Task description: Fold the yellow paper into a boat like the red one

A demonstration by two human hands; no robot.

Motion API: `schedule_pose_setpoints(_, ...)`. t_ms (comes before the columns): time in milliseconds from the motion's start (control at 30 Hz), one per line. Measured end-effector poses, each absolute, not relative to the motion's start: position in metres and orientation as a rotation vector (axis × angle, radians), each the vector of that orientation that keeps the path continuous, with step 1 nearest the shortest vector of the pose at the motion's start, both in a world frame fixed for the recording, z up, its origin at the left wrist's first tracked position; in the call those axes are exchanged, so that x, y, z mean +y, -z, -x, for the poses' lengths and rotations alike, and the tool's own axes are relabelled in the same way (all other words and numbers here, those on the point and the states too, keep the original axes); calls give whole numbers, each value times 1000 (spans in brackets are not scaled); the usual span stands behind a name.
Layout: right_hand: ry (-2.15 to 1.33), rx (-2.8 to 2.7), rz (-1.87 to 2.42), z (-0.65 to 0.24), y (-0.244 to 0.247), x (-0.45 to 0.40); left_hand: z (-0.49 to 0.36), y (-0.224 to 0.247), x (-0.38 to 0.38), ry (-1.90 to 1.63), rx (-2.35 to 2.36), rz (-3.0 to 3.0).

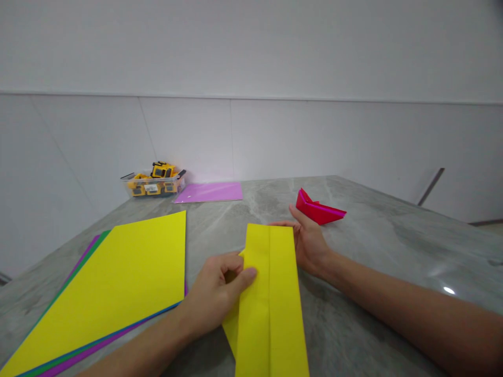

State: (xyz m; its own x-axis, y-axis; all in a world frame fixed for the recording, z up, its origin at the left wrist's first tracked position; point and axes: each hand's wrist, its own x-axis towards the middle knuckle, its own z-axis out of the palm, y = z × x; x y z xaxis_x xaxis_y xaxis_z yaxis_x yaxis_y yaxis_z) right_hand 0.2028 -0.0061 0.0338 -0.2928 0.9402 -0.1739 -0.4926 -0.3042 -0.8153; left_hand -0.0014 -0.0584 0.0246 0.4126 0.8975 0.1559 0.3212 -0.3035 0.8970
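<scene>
A folded strip of yellow paper (pixel 285 293) with a lengthwise crease or seam near its middle stands out in front of me, its lower end cut off by the bottom of the view. My left hand (pixel 218 288) pinches its left edge, thumb on the front face. Another yellow flap (pixel 231 332) sticks out behind that edge. At the strip's upper right is my right hand (pixel 310 243), thumb raised off the paper and fingers reaching behind it, partly hidden. Just beyond that hand a red and pink folded paper boat (pixel 320 210) rests on the table.
Left of me lies a stack of coloured sheets (pixel 129 272), yellow on top, with blue, green and purple edges below. Toward the wall sit a clear plastic box (pixel 155 186) of yellow toy vehicles and a lilac pack (pixel 210 192). The table (pixel 377 246) is grey and marbled.
</scene>
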Motion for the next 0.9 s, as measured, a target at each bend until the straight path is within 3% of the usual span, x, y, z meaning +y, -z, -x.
schedule_pose_setpoints(133,-1825,-988,703,-192,-28,-21,4,-20,-54,-895,1167,-1819)
schedule_pose_setpoints(333,-1672,-1342,910,-183,-16,-31,3,-14,-52,-914,1202,-1742)
schedule_pose_setpoints(467,-1757,-1410,855,-179,-18,-39,2,-19,-46,-992,1072,-1400)
schedule_pose_setpoints(667,-1854,-1534,855,-172,-23,-57,1,-27,-48,-783,961,-1085)
schedule_pose_setpoints(900,-1830,-1483,972,-173,-25,-51,-4,-31,-53,-951,889,-885)
